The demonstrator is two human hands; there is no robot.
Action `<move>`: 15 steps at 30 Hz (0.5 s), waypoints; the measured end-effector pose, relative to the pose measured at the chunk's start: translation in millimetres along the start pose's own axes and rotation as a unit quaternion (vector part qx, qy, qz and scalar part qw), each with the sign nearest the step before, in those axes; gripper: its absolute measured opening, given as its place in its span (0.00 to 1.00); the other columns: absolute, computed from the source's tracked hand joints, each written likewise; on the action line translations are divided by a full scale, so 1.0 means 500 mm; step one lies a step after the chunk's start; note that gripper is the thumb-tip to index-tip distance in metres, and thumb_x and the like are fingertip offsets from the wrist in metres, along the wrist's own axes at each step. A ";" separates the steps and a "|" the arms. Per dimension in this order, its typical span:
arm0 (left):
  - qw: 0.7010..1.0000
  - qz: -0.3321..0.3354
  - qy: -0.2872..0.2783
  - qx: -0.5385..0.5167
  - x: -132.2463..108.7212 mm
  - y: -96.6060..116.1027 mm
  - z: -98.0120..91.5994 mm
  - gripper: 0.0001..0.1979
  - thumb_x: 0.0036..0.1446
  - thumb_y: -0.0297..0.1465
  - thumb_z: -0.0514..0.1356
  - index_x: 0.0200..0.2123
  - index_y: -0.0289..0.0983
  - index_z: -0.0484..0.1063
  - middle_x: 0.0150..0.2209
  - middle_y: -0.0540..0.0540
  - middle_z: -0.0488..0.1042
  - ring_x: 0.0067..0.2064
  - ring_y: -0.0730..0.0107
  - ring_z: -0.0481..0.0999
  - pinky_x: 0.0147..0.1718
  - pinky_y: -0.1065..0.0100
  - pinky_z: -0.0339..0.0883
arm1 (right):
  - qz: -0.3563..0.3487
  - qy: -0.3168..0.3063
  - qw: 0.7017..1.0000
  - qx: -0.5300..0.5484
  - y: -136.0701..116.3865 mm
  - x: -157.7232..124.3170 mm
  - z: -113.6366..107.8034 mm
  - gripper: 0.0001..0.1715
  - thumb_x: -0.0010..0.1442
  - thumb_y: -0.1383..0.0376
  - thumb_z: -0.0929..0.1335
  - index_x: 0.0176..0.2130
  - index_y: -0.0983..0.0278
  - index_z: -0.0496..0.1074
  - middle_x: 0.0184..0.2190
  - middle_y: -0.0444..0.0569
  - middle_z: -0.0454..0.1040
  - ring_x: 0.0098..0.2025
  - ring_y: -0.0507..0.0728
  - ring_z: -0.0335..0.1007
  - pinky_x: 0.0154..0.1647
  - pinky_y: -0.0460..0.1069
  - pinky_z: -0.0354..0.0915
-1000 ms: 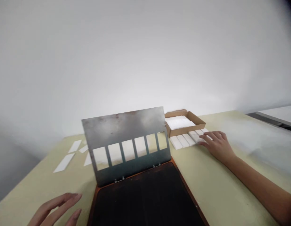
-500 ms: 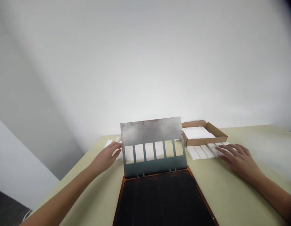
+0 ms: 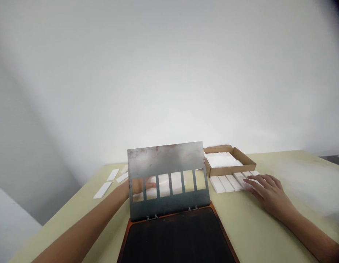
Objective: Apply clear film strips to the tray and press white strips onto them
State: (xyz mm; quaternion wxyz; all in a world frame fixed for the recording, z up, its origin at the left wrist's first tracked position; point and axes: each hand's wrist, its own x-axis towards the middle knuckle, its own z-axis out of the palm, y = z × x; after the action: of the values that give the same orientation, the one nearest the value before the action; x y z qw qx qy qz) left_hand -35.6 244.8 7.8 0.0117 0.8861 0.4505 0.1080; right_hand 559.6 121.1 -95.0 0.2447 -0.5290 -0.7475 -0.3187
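A metal plate (image 3: 165, 157) with a row of rectangular openings stands tilted up on hinges at the back of a black board (image 3: 174, 237) with an orange-brown rim. Behind the plate, my left hand (image 3: 140, 185) shows partly through the left openings, near white pieces; what its fingers touch is unclear. My right hand (image 3: 269, 191) rests with fingers spread over a row of white strips (image 3: 225, 183), fingertips on the strips at the right part of the row.
A cardboard box (image 3: 232, 170) holding white pieces stands behind the strips. Loose white strips (image 3: 102, 190) lie at the left on the pale green table (image 3: 257, 233). A white wall rises behind.
My left hand has moved from the plate's left edge to behind it. My right hand stays over the strips. The view has shifted, and more loose strips show at the left.
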 end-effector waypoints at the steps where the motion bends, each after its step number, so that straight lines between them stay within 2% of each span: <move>1: 1.000 -0.002 -0.006 -0.003 -0.005 0.001 0.000 0.21 0.69 0.42 0.64 0.56 0.33 0.74 0.56 0.44 0.75 0.54 0.48 0.78 0.52 0.51 0.77 | 0.001 -0.001 1.000 0.002 -0.001 0.000 0.000 0.18 0.72 0.59 0.66 0.57 0.51 0.77 0.53 0.50 0.82 0.55 0.67 0.75 0.61 0.65 0.59; 4: 1.000 -0.006 -0.015 -0.010 -0.007 0.007 -0.001 0.21 0.69 0.42 0.64 0.56 0.33 0.74 0.56 0.44 0.75 0.54 0.48 0.78 0.52 0.51 0.77 | 0.004 0.001 1.000 0.002 -0.006 0.001 -0.005 0.18 0.72 0.58 0.66 0.58 0.51 0.77 0.53 0.50 0.82 0.54 0.66 0.76 0.61 0.65 0.60; 9: 1.000 -0.008 -0.026 -0.016 0.007 0.018 -0.004 0.18 0.71 0.39 0.63 0.58 0.37 0.72 0.58 0.40 0.74 0.54 0.57 0.78 0.53 0.52 0.77 | 0.002 0.000 1.000 -0.005 -0.014 0.006 -0.016 0.16 0.73 0.59 0.65 0.56 0.52 0.77 0.53 0.50 0.82 0.54 0.66 0.76 0.61 0.64 0.60; 15: 0.996 0.036 -0.081 -0.016 -0.026 0.028 -0.030 0.19 0.70 0.40 0.63 0.59 0.37 0.73 0.59 0.41 0.73 0.56 0.53 0.77 0.55 0.50 0.75 | 0.004 -0.005 1.000 -0.003 -0.017 0.009 -0.019 0.16 0.73 0.58 0.65 0.56 0.52 0.77 0.53 0.51 0.82 0.53 0.66 0.76 0.60 0.64 0.60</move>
State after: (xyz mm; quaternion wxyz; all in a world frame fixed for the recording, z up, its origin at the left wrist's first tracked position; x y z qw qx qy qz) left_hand -34.9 224.7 21.8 0.0589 0.9072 0.4143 0.0431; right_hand 550.3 115.2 -87.3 0.2407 -0.5343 -0.7456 -0.3172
